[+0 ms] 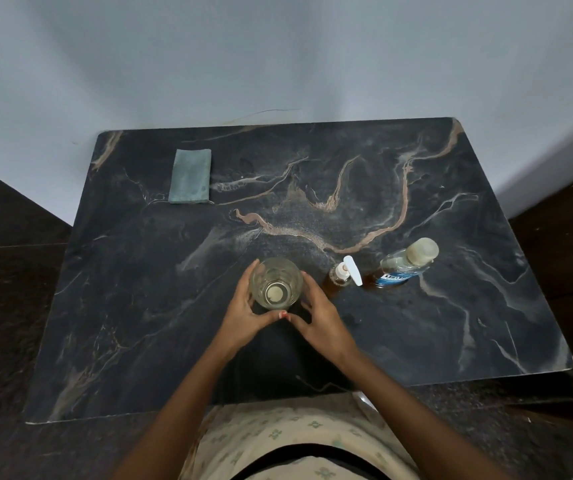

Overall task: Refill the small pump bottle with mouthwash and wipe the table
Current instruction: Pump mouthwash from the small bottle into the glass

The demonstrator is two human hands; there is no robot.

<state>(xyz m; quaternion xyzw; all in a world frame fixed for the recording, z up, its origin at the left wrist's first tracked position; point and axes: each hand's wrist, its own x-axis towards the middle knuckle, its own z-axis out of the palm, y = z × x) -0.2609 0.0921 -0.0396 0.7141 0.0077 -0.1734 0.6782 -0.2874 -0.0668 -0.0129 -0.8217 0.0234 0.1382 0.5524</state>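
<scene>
Near the table's (416, 341) front edge, at about six o'clock from its centre, stood a clear drinking glass (275, 284), upright and apparently empty. Cupped on both sides: left hand (243, 318) curled round the nine o'clock wall, right hand (319, 322) against the three o'clock wall, thumbs nearly meeting in front of the base. Loosely wrapped rather than clenched; could not tell how firm the hold was. Just beside the glass at three o'clock, the small pump bottle (338, 277), white pump head on, amber liquid low inside. Farther out at three o'clock, close to the pump bottle, the mouthwash bottle (401, 266), cap in place, blue label facing up toward the camera. Well apart at eleven o'clock, near the far left corner, a folded green cloth (191, 176), untouched.

Judged to be an early step: positioning the glass, no bottle opened yet, no pouring begun, wiping not started. Next move likely called for releasing the glass, reaching to three o'clock, and unscrewing the pump head or the mouthwash cap while steadying the bottle with the other hand. Care needed with the narrow neck to avoid spills.
</scene>
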